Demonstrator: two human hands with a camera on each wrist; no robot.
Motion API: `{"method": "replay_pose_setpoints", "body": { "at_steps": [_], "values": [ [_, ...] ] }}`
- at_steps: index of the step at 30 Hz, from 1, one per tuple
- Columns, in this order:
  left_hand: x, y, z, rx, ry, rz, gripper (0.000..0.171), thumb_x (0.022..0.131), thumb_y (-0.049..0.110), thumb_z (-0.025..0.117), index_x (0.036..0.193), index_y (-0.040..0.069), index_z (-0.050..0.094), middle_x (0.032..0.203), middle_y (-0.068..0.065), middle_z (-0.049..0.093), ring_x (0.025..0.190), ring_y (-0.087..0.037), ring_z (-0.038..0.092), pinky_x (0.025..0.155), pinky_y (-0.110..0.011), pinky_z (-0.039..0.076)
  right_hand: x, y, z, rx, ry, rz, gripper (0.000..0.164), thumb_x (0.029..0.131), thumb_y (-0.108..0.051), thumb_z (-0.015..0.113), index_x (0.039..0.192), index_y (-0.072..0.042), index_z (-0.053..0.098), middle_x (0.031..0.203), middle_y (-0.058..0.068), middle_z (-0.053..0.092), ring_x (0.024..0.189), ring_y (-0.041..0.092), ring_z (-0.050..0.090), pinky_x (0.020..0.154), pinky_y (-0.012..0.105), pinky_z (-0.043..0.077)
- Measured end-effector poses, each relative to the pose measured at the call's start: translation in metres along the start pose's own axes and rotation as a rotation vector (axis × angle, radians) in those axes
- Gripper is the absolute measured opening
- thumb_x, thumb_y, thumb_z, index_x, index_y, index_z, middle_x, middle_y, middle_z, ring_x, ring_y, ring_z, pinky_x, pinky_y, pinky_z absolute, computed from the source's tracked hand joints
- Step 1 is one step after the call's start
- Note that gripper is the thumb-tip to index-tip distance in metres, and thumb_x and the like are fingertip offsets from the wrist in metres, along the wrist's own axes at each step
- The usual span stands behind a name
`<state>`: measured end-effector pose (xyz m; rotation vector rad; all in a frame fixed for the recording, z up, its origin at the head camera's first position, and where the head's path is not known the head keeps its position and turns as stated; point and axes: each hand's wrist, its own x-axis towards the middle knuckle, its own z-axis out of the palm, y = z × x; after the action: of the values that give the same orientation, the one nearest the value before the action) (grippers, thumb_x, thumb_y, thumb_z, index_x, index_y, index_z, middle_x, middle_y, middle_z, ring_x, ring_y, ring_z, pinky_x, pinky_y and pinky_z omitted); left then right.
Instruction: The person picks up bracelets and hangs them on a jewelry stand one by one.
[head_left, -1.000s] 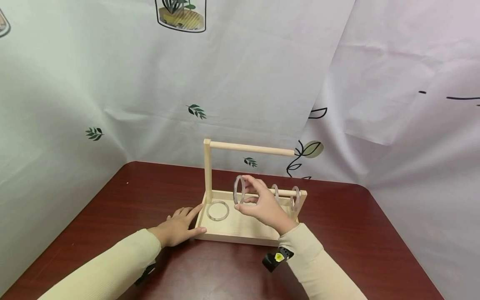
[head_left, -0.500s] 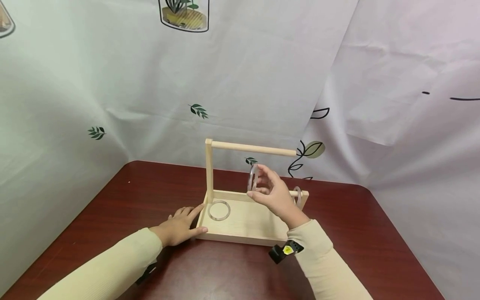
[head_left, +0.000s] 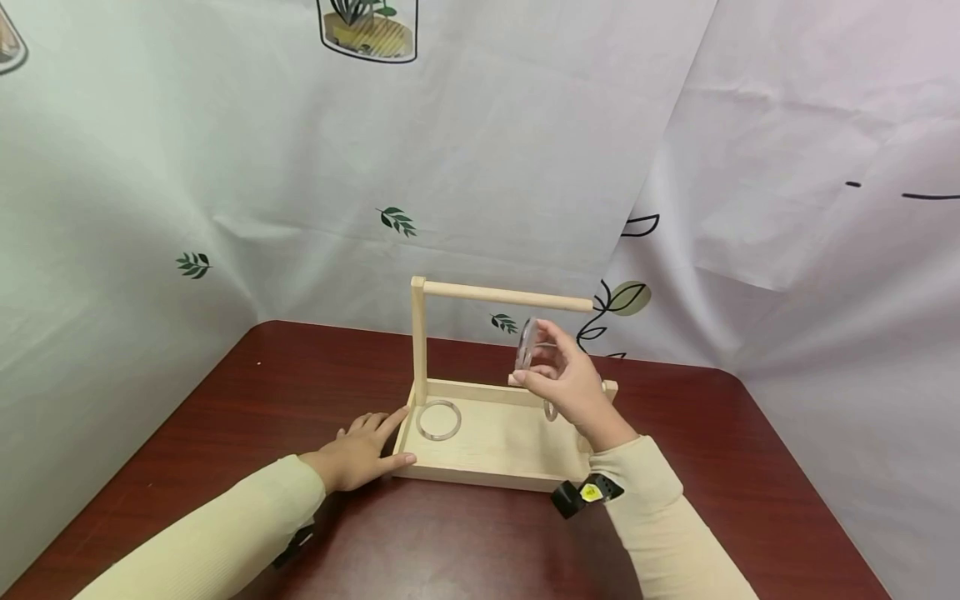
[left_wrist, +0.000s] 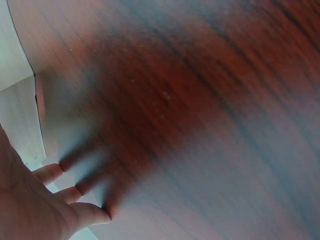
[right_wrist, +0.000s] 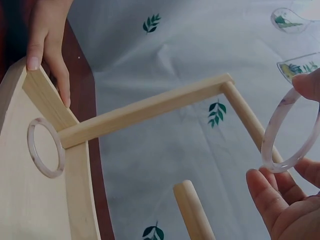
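Reddish-brown worktop (head_left: 442,542) stretches back to a printed white cloth (head_left: 517,167) behind the wooden stand (head_left: 487,442). Over the stand's tray, near the free end of its lower rod (head_left: 513,381), the held bangle (head_left: 524,347) is near-upright, its opening facing roughly along that rod; the right hand (head_left: 567,382), the nearer one, pinches it. The left hand (head_left: 356,457), fingers spread, touches the stand's end, near a second bangle (head_left: 419,423) lying flat.

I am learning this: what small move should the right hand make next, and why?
Perhaps lift the held ring rightward to the free end of the upper bar: the right hand holds it below and left of that end, and the bar is bare.
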<state>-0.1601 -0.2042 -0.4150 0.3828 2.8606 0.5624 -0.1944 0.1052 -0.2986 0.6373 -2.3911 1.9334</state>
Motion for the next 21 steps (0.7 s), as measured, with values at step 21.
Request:
{"method": "replay_pose_setpoints", "body": {
  "at_steps": [21],
  "values": [
    [0.0, 0.001, 0.001, 0.02, 0.014, -0.003, 0.084, 0.089, 0.066, 0.05, 0.154, 0.017, 0.026, 0.143, -0.025, 0.039, 0.134, -0.049, 0.03, 0.096, -0.075, 0.025, -0.004, 0.003, -0.024, 0.045, 0.207, 0.086, 0.074, 0.084, 0.001, 0.068, 0.148, -0.005, 0.032, 0.128, 0.016, 0.045, 0.106, 0.018, 0.052, 0.079, 0.017, 0.049]
  ]
}}
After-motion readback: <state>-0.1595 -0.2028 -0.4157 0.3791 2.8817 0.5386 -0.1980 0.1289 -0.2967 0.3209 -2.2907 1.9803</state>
